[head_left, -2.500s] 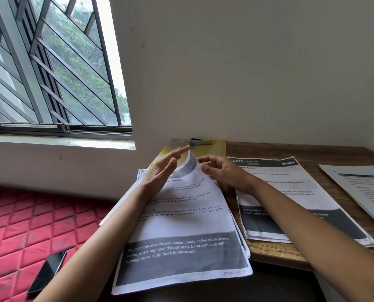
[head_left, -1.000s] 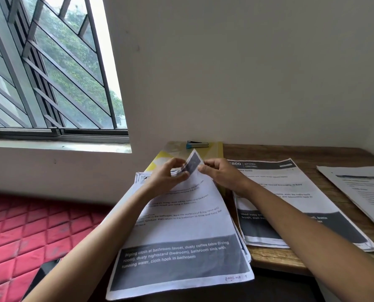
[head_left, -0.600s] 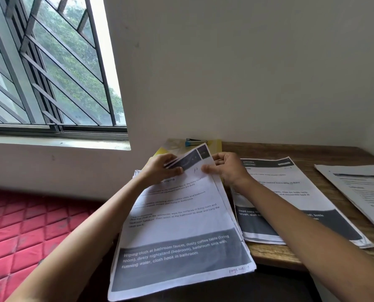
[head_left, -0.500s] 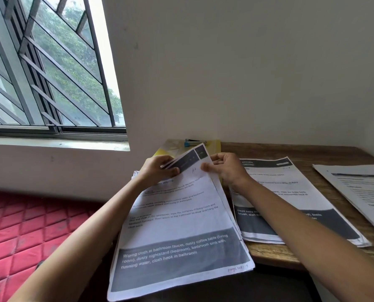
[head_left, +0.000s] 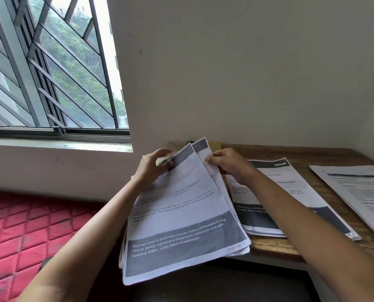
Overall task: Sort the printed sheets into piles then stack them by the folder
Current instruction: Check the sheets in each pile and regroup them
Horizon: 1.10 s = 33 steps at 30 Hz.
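Our left hand (head_left: 151, 169) pinched the top sheet (head_left: 181, 203), our right hand (head_left: 231, 163) the sheet beneath (head_left: 201, 147), at far corners to part them.

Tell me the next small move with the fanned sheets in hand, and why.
Probably lift the top sheet clear of the stack. The left hand pinches its upper corner, the right hand pinches the sheet beneath, and their tops are fanned apart. A pile lies on the table just to the right, a likely place for it.
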Motion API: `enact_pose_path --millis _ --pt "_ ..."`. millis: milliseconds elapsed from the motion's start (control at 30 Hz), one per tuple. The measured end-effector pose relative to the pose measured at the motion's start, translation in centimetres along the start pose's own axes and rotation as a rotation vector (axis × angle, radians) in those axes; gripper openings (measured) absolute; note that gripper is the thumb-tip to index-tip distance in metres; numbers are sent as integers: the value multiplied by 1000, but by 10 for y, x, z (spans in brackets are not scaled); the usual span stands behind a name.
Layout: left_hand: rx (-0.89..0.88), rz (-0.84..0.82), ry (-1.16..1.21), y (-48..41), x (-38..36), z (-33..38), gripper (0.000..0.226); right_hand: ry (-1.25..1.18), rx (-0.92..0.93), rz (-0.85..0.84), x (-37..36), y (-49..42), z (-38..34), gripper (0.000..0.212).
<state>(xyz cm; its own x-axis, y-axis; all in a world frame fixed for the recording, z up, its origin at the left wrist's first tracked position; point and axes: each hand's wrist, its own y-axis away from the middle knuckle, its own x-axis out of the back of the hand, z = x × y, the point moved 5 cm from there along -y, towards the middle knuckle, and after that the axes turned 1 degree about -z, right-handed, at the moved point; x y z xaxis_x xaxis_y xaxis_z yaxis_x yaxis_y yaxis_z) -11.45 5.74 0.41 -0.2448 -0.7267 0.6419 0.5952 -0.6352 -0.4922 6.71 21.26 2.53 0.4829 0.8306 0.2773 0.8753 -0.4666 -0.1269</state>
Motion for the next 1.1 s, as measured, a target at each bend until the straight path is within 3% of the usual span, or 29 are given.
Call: enact_pose_path --millis 133,267,367,533,667,767,867,1100 --pt "122 -102 -279 2 -2 -13 63 -165 -52 198 8 -1 -3 17" --pt "185 -241 -457 11 6 -5 65 -111 -221 78 6 7 1 29" --pt "240 -368 -476 32 16 5 65 -51 -282 -8 2 19 3 17" --pt "236 -545 -492 92 11 5 66 67 -265 77 5 29 4 23" --pt "223 -526 -531 112 12 4 67 76 -231 119 1 39 0 5" --pt "214 -507 -527 118 15 9 67 98 -267 32 -7 52 0 16" --pt "220 -502 -541 120 15 10 67 187 -244 -7 -12 63 0 14" --pt "235 -518 -550 119 15 10 67 237 -87 195 3 73 -17 19"
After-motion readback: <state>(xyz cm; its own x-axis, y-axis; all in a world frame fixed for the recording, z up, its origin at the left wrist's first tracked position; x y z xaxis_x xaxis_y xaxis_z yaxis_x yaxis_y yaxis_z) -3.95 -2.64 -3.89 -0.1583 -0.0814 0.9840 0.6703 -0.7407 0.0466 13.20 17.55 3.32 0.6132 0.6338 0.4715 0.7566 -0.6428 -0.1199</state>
